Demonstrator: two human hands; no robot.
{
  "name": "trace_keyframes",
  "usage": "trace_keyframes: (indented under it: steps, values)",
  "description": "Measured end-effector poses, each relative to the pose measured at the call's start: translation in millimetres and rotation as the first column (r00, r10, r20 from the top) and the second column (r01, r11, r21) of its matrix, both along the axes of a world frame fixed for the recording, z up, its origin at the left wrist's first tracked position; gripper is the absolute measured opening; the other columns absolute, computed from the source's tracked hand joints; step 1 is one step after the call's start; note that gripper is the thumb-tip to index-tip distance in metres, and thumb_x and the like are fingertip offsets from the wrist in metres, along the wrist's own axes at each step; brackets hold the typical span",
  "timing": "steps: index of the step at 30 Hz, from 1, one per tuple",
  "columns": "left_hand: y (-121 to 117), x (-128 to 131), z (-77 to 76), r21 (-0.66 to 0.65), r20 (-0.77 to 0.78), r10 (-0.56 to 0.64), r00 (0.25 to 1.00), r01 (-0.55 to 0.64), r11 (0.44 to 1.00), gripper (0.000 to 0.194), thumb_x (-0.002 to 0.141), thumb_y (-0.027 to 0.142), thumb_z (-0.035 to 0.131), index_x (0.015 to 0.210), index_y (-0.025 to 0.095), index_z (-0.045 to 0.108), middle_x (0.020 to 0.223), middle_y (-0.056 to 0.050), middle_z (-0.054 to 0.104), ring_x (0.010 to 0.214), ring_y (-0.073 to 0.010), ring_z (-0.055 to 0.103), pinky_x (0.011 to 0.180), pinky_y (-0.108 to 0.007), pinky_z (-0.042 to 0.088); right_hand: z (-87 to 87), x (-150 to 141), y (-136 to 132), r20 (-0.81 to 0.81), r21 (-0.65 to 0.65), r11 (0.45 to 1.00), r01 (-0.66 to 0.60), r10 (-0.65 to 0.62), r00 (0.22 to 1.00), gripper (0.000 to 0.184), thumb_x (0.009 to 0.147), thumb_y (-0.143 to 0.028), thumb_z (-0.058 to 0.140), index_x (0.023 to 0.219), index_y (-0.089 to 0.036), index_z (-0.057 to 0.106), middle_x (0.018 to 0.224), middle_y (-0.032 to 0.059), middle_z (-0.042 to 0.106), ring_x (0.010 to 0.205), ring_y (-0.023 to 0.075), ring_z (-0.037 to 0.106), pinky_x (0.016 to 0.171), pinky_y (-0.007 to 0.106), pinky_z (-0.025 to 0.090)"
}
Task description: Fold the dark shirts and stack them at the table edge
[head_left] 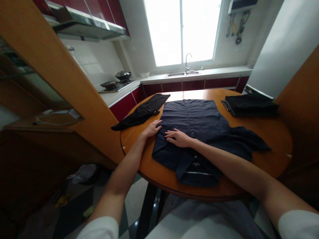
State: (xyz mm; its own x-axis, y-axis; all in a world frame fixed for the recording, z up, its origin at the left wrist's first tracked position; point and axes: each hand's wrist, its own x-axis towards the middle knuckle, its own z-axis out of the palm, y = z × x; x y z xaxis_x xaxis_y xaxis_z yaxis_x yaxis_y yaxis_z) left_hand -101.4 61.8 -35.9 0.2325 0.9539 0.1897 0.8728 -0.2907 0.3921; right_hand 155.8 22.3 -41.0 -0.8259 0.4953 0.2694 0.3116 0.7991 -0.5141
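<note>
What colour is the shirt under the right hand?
The shirt is dark navy blue; head view.

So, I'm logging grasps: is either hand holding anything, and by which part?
The right hand lies open on the dark shirt, not gripping it. The left hand is at the shirt's side edge; whether it pinches the cloth cannot be told.

A navy shirt [204,124] lies face-up on the table [271,134].
</note>
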Motion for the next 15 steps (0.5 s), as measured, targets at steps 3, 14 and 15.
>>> trace_keyframes:
  steps: [3, 14, 15]
  values:
    - [1.8, 3.9, -0.1, 0.043, 0.013, -0.003, 1.000, 0.002, 0.999, 0.053, 0.091, 0.028, 0.052, 0.141, 0.011, 0.057, 0.152, -0.015, 0.051, 0.145, -0.0271, 0.043, 0.123, -0.044, 0.030, -1.2, -1.4, 1.7, -0.081, 0.001, 0.997, 0.075, -0.074, 0.994, 0.038, 0.103, -0.033, 0.045, 0.131, -0.022, 0.067, 0.148, 0.0115, 0.055, 0.146, 0.0251, 0.040, 0.122, 0.055, 0.021]
    - [-4.3, 24.9, 11.4, 0.236, 0.156, -0.036, 0.987, -0.002, 0.972, 0.053, 0.086, 0.008, 0.039, 0.131, 0.016, 0.066, 0.138, -0.006, 0.065, 0.133, -0.0194, 0.057, 0.118, -0.038, 0.040, 4.3, 0.9, 1.2, -0.015, 0.052, 0.983, 0.177, -0.177, 0.984, 0.042, 0.099, -0.022, 0.049, 0.138, -0.018, 0.062, 0.156, 0.0151, 0.044, 0.151, 0.0281, 0.029, 0.122, 0.057, 0.022]
    - [-5.1, 24.6, 13.1, 0.243, 0.160, -0.024, 0.987, -0.015, 0.970, 0.053, 0.086, 0.008, 0.040, 0.130, 0.016, 0.067, 0.137, -0.006, 0.066, 0.131, -0.0196, 0.058, 0.117, -0.038, 0.041, 8.7, 2.1, 2.7, -0.034, 0.050, 0.978, 0.204, -0.202, 0.979, 0.042, 0.097, -0.018, 0.050, 0.138, -0.018, 0.063, 0.156, 0.0146, 0.045, 0.151, 0.0281, 0.031, 0.121, 0.056, 0.023]
